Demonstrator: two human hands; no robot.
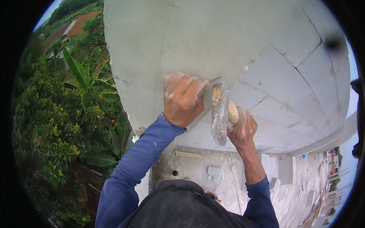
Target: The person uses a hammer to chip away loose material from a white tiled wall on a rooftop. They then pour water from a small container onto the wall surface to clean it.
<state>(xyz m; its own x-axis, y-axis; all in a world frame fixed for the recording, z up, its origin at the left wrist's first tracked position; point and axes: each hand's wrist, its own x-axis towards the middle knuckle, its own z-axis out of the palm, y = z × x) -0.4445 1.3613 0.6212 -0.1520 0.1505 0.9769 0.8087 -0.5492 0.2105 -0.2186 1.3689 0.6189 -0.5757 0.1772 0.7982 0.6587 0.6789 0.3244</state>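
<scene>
My right hand (243,127) is wrapped round the wooden handle of a hammer (219,117). Its worn, grey-spattered head is close to the wall, with the end of the wooden handle showing in it. To the left, my dusty left hand (183,99) is closed against the grey plastered wall (207,34). A thin dark piece like a nail (216,79) shows between its fingertips and the top of the hammer head; most of it is hidden. Right of the plaster, bare pale blocks (281,83) with dark joints make up the wall.
The plaster ends at a rough edge on the left, with trees and a banana plant (89,74) beyond and lower down. Below, a dusty concrete floor (224,190) holds loose pale blocks (275,185), a wooden strip (188,154) and a long board (236,186).
</scene>
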